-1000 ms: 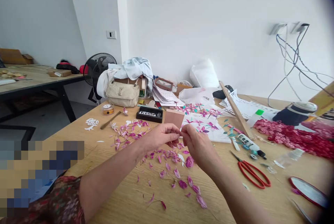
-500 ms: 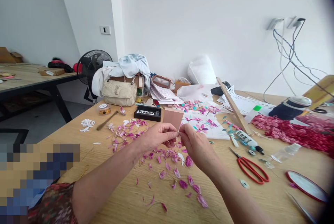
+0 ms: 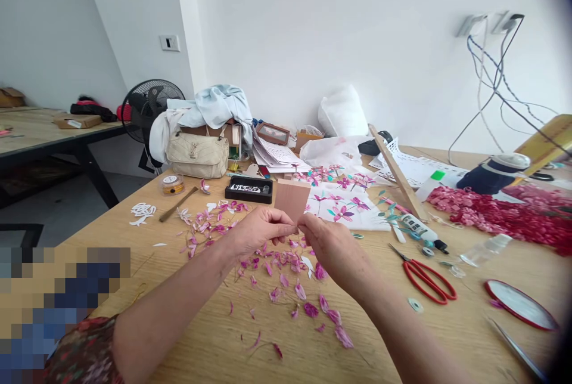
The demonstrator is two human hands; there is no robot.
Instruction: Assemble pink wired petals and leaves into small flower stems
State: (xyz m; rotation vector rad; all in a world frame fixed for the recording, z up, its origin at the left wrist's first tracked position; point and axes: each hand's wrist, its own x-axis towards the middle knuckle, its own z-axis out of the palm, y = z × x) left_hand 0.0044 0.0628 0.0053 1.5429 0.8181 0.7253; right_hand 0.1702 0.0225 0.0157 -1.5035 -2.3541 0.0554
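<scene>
Over the middle of the table, my left hand (image 3: pixel 263 229) and my right hand (image 3: pixel 325 241) meet fingertip to fingertip, both pinched closed. Whatever lies between the fingertips is too small to make out. Just behind them stands a plain pinkish-brown block (image 3: pixel 291 198). Loose pink and purple petals (image 3: pixel 310 310) are strewn beneath and in front of my hands. Beyond my right hand, finished-looking pink flowers with teal leaves (image 3: pixel 341 212) lie on a white sheet (image 3: pixel 373 220).
Right of my hands lie red-handled scissors (image 3: pixel 429 281), a glue bottle (image 3: pixel 419 227), a clear spray bottle (image 3: pixel 486 251), a red-rimmed hoop (image 3: pixel 521 305) and tweezers (image 3: pixel 513 345). A black tray (image 3: pixel 249 189), a beige bag (image 3: pixel 198 155) and a wooden bar (image 3: pixel 397 174) stand farther back.
The camera view has shifted slightly, so the table items appear a little lower left or higher. My hands stay pinched together; a small pale bit seen between the fingertips no longer shows.
</scene>
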